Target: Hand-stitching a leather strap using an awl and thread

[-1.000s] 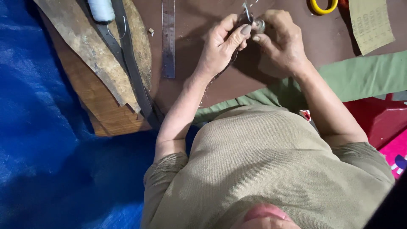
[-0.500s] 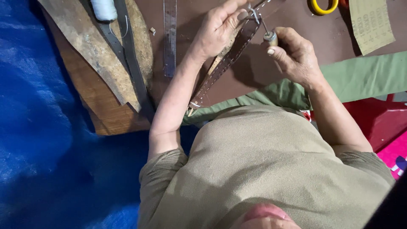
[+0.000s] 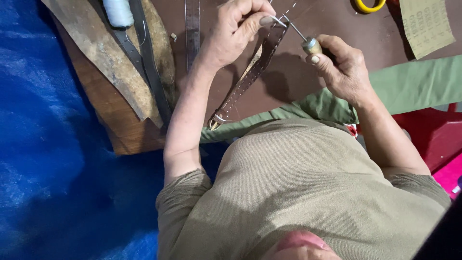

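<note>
Head view, looking straight down: a brown leather strap point(image 3: 248, 77) with a row of pale stitches along its edges is held up off the brown work surface point(image 3: 308, 82). The left hand point(image 3: 236, 31) is closed on the upper end of the strap, thumb and forefinger pinched around it, so that the strap hangs slanting down toward the body and ends in a small metal buckle point(image 3: 215, 123). This pinch seems meant to keep the stitched edge steady where the tool meets it. The right hand point(image 3: 339, 65) is wrapped around the handle of an awl point(image 3: 308, 44), whose thin metal needle is aimed leftward at the top of the strap, just beside the left thumb; whether the tip is already through the leather cannot be told. Thin white thread point(image 3: 276, 20) appears to loop at that point.

Left of the strap, a steel ruler point(image 3: 192, 29) lies flat, and further left long scraps of leather point(image 3: 96, 53) rest on a wooden board point(image 3: 115, 130), with a spool of white thread point(image 3: 118, 11) on top. Right of the strap, beyond the right hand, a sheet of sandpaper point(image 3: 426, 24) and yellow scissor handles point(image 3: 369, 6) are kept within reach. Below the strap, green cloth point(image 3: 409, 82) is spread across the lap. A blue tarpaulin point(image 3: 43, 144) covers the ground far left.
</note>
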